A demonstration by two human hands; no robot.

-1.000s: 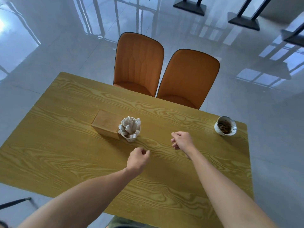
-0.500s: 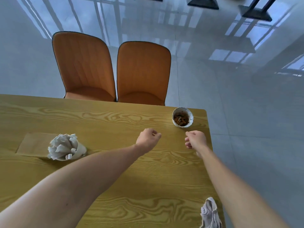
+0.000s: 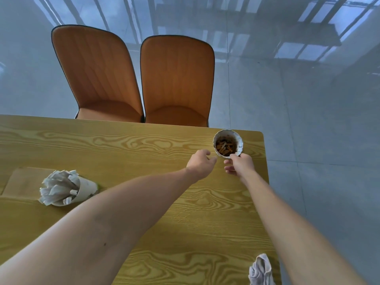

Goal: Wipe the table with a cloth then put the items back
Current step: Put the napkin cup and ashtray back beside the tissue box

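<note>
A small white cup point(image 3: 239, 139) holding cigarette butts stands near the far right corner of the yellow wooden table point(image 3: 131, 140). My right hand point(image 3: 239, 165) is at the cup's near side, with the thumb tip touching the rim and the fingers apart. My left hand point(image 3: 200, 163) hovers just left of the cup with loosely curled, empty fingers. A crumpled grey cloth point(image 3: 260, 270) lies at the table's near right edge. At the left, a white cup stuffed with paper napkins point(image 3: 61, 188) stands against a low wooden box point(image 3: 22, 182).
Two orange chairs point(image 3: 98, 79) point(image 3: 176, 81) are pushed up to the table's far edge. Glossy grey floor surrounds the table, and the right table edge runs close past the cup and the cloth.
The view has swung right and closer. Both hands have reached forward to the butt-filled cup, and my right thumb now touches its rim.
</note>
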